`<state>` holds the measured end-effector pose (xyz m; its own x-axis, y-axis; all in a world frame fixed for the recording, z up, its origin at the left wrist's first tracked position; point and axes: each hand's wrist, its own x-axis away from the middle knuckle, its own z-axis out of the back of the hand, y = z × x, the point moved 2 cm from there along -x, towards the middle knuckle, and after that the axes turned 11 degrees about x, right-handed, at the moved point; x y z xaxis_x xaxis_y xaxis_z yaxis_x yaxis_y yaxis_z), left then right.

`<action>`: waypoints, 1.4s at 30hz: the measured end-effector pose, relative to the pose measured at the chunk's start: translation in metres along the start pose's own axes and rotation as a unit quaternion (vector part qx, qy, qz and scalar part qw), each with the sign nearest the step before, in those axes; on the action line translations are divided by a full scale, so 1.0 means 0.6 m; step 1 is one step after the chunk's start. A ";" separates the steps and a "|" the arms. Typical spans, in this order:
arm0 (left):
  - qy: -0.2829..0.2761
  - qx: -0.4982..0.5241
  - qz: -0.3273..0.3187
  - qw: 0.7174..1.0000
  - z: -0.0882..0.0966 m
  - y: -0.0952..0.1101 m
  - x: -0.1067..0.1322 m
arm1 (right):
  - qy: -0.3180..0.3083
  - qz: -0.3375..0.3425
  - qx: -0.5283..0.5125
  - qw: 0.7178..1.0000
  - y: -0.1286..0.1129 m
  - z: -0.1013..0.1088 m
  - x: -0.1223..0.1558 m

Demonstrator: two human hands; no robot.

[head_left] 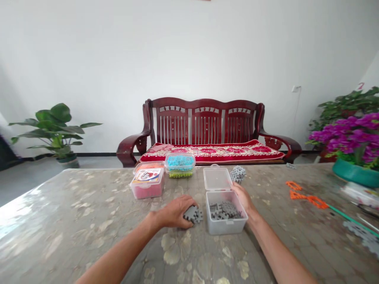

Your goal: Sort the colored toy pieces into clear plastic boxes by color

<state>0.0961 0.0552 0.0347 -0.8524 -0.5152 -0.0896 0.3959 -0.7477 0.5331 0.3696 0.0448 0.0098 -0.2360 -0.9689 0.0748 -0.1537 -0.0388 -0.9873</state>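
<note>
My left hand is closed round grey toothed building pieces, low over the table and just left of a clear plastic box. The box stands with its hinged lid raised at the back. Inside lie several grey interlocking pieces. My right hand grips the box at its right rear side; some of its fingers are hidden behind the lid edge. A rounded cluster of joined grey pieces sits just behind that hand.
A box of pink and orange pieces and a box of blue and green pieces stand behind left. Orange linked pieces, a green rod, grey toothed pieces and a teal flower pot occupy the right side.
</note>
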 end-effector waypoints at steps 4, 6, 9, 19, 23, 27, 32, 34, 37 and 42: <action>0.014 -0.002 0.050 0.999 0.018 -0.009 0.061 | -0.028 0.007 0.041 0.999 0.005 -0.048 0.001; 0.030 -0.001 0.073 0.997 0.020 -0.012 0.076 | -0.042 0.039 0.094 0.994 0.003 -0.057 -0.001; 0.047 0.012 0.094 0.994 0.017 -0.017 0.085 | -0.034 0.106 0.187 0.976 -0.004 -0.049 -0.002; 0.088 0.141 0.094 0.982 0.013 -0.025 0.122 | -0.139 0.311 0.510 0.790 -0.031 -0.040 0.050; 0.080 0.123 0.107 0.983 0.023 -0.022 0.128 | -0.161 0.311 0.532 0.771 -0.033 -0.047 0.051; 0.085 0.098 0.120 0.984 0.031 -0.024 0.125 | -0.151 0.305 0.550 0.763 -0.036 -0.050 0.053; 0.105 0.063 0.132 0.984 0.033 -0.036 0.122 | -0.146 0.299 0.567 0.753 -0.039 -0.054 0.057; 0.121 0.050 0.140 0.981 0.035 -0.041 0.122 | -0.146 0.304 0.565 0.753 -0.040 -0.054 0.057; 0.158 0.045 0.137 0.977 0.045 -0.040 0.125 | -0.145 0.315 0.553 0.758 -0.039 -0.054 0.057; 0.218 0.092 0.133 0.962 0.075 -0.002 0.110 | -0.138 0.309 0.534 0.775 -0.036 -0.054 0.055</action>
<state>0.0239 0.0409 0.0659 -0.4893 -0.8349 -0.2520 0.4786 -0.4986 0.7228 0.3338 0.0215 0.0380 0.2887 -0.8926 -0.3463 0.8234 0.4160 -0.3859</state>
